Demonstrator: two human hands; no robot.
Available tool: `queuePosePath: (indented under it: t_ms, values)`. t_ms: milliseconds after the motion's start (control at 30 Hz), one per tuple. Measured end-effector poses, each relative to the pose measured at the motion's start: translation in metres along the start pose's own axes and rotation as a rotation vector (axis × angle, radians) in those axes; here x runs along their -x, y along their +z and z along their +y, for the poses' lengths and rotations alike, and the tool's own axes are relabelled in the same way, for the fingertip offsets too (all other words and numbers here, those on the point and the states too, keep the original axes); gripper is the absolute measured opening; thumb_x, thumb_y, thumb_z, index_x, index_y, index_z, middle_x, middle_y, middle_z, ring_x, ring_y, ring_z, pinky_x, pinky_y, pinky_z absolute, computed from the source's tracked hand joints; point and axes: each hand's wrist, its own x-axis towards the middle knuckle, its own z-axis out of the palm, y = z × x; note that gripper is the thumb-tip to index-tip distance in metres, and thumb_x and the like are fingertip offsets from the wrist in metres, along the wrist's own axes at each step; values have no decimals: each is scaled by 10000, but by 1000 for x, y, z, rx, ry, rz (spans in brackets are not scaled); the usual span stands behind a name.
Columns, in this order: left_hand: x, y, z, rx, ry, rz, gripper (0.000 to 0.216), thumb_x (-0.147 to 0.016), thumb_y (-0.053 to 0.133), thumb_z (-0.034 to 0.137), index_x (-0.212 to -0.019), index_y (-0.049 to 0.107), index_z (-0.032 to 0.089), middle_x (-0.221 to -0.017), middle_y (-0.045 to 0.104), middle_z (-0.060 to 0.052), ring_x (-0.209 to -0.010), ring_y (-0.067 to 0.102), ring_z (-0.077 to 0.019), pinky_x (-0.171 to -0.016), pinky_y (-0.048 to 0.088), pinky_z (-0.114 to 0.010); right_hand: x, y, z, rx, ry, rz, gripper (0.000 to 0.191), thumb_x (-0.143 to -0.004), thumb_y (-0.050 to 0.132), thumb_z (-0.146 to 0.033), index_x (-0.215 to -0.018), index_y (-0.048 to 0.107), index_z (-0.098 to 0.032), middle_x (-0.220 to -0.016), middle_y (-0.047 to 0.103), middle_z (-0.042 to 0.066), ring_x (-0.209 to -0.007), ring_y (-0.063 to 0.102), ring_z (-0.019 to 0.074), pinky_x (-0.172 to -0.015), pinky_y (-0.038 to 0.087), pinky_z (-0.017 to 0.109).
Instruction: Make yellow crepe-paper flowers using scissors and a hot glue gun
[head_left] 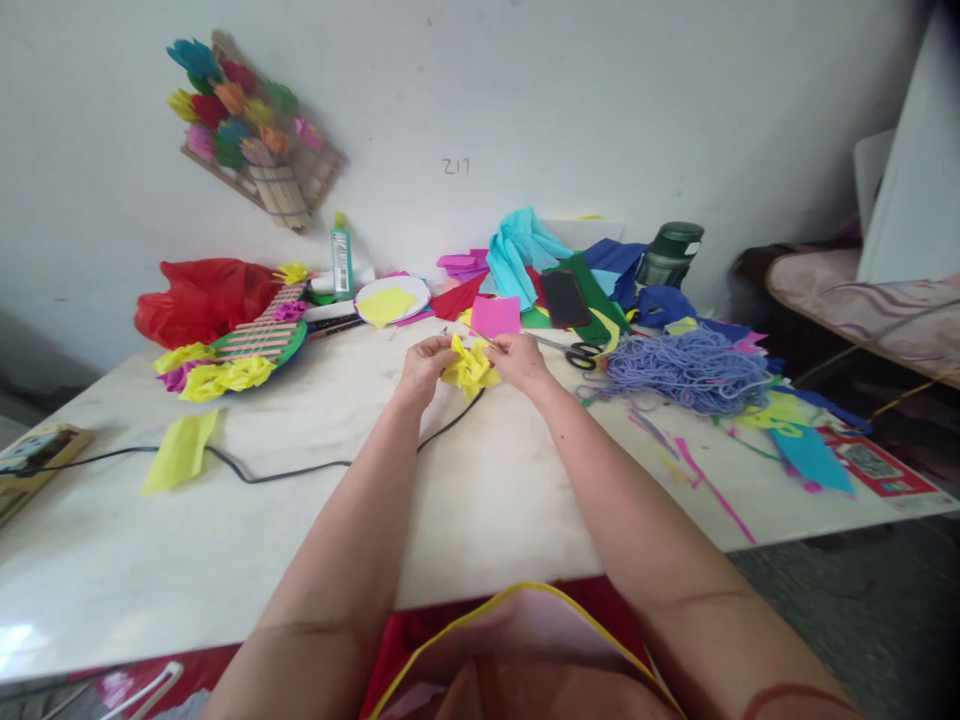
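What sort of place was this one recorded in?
Likely an indoor craft corner, at home or in a workroom. A yellow paper flower is between the left hand and right hand, scissors lie beside bluish yarn on the table, and a colourful flower bouquet hangs on the wall.

And here the yellow paper flower [471,370] hides the tips of the left hand's [426,366] fingers; how they grip stays unclear! Over on the right, the scissors' [583,356] blades vanish behind the right hand [521,362]. The black cable [285,475] ducks under the left forearm [367,510]. Far left, the picture's edge slices off a box [46,460]. The print on the teal bottle [342,265]? Too small to read!
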Motion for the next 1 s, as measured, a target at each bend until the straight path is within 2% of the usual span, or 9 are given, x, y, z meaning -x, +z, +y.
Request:
queuePosePath:
  t_ms: [267, 367, 500, 667, 800, 900, 1000]
  values:
    - [0, 0, 0, -38, -46, 16, 353, -463, 799, 373, -724, 687, 165, -576, 639, -18, -573, 635, -195, -580, 488, -306, 1, 2, -1, -2, -10, 6, 222, -784, 565, -318, -607, 604, -189, -564, 494, -31, -599, 426, 125, -569, 293, 249]
    - [0, 1, 1, -51, -46, 31, 308, -452, 802, 360, -643, 655, 169, -537, 606, -8, -510, 579, -162, -523, 446, -280, 0, 3, 0, -5, -21, 21, 224, -787, 561, -318, -604, 597, -194, -554, 492, -30, -593, 431, 127, -562, 286, 250]
    - [1, 3, 3, -56, -30, 85, 271, -428, 801, 331, -558, 628, 168, -496, 579, 6, -435, 481, -109, -448, 373, -244, 0, 4, 0, 18, -9, 14, 215, -800, 566, -318, -636, 624, -192, -598, 564, -11, -616, 478, 140, -569, 305, 256]
    - [-1, 1, 1, -66, -5, 138, 231, -445, 770, 313, -548, 622, 170, -505, 589, 6, -458, 495, -113, -456, 376, -236, 0, 5, 0, -37, 11, 36, 155, -830, 571, -313, -873, 680, -211, -816, 712, 25, -796, 621, 183, -686, 416, 272]
    - [-4, -2, -2, -74, 23, 206, 192, -460, 729, 278, -572, 623, 164, -532, 598, 3, -489, 517, -119, -489, 384, -238, 2, 0, -3, 6, -30, 69, 303, -890, 540, -435, -1091, 630, -228, -1019, 732, 69, -956, 654, 224, -798, 452, 321]
    - [-5, -2, -1, -86, 48, 267, 195, -470, 710, 281, -612, 647, 162, -554, 620, 1, -520, 549, -133, -518, 418, -246, 3, -5, -6, 81, -64, 26, 338, -937, 458, -462, -1131, 609, -231, -1045, 731, 77, -948, 657, 234, -786, 451, 328]
    - [-4, -1, 0, -100, 79, 291, 231, -477, 701, 297, -657, 667, 157, -580, 640, -6, -556, 586, -150, -557, 462, -260, 5, -6, -8, 145, -106, 2, 281, -923, 490, -418, -1093, 628, -241, -1036, 735, 57, -922, 655, 222, -754, 438, 304]
